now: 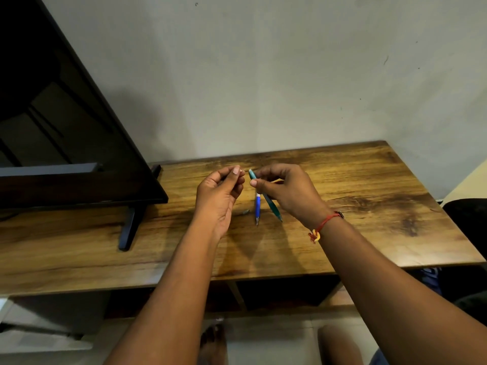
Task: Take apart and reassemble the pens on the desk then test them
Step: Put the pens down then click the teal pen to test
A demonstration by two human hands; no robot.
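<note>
Pinching the teal pen (272, 206) near its upper end between thumb and fingertips, the right hand (287, 191) is holding it just above the desk (369, 193), slanted with the tip pointing back toward me. I am reading that as keeping the barrel steady so the other hand can work on the top. The left hand (218, 196) is hovering just beside that upper end with its fingers curled and its thumb pressing against the forefinger. Whether it is pinching some small part or nothing at all, I am not able to tell from here. I am judging this as mid-disassembly or mid-refit of the teal pen, with testing not yet begun. On the desk's left side a dark monitor (66, 127) is leaning over the surface, and its stand foot (130, 227) is reaching toward the working area without touching anything. The blue pen (257, 206) appears to be lying flat between the hands, directly under them, so a dropped part could be landing against it. A small grey piece (245, 212) is sitting loose just left of it, easy to be knocking away. A red thread bracelet (325, 222) is circling the right wrist.
</note>
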